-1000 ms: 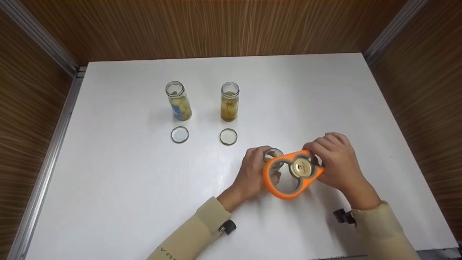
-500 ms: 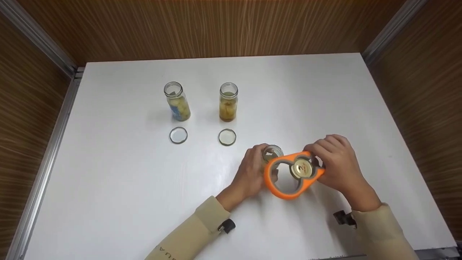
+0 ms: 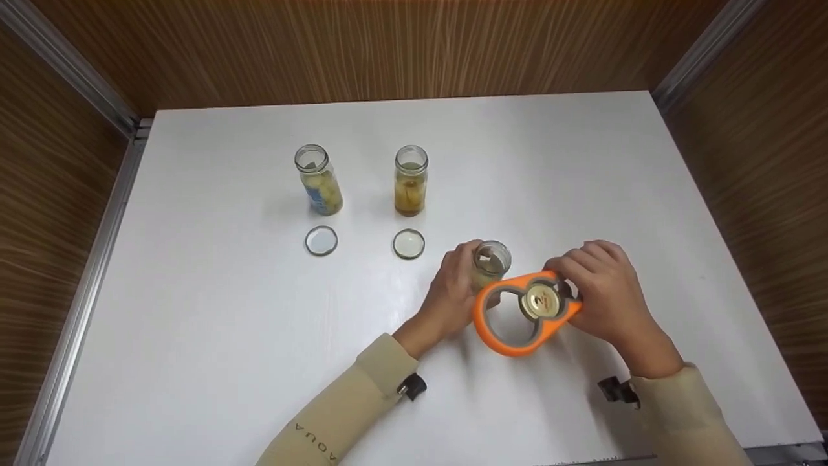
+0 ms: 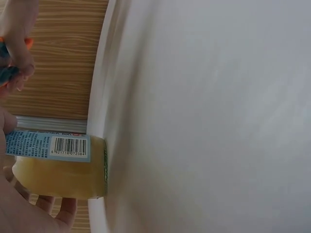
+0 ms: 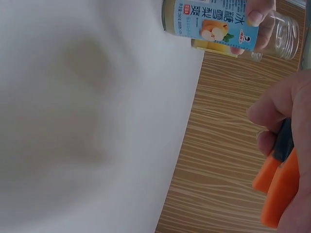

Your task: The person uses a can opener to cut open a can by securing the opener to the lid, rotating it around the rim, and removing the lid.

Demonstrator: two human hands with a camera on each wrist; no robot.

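My left hand [image 3: 447, 288] grips a glass jar [image 3: 493, 260] whose mouth is uncovered. The left wrist view shows pale yellow contents in this jar [image 4: 58, 177] and a barcode label. A blue label with a pear picture faces the right wrist view, on the same jar [image 5: 214, 22]. Orange and grey, the jar opener [image 3: 479, 320] is held by my right hand [image 3: 601, 291] at its narrow end. A gold lid [image 3: 542, 301] sits in the opener's smaller opening. The opener's larger ring overlaps the jar's lower side in the head view.
Two lidless glass jars stand farther back: one with a blue label [image 3: 323, 194], one with amber contents [image 3: 409, 197]. In front of them lie two lids, the left lid [image 3: 321, 241] and the right lid [image 3: 409, 244]. Wood-grain panels [image 3: 388, 52] border the white table [image 3: 194, 323].
My left hand has moved the jar away from my body, so more of it shows beyond the jar opener. My right hand, the opener and the gold lid have stayed nearly still.
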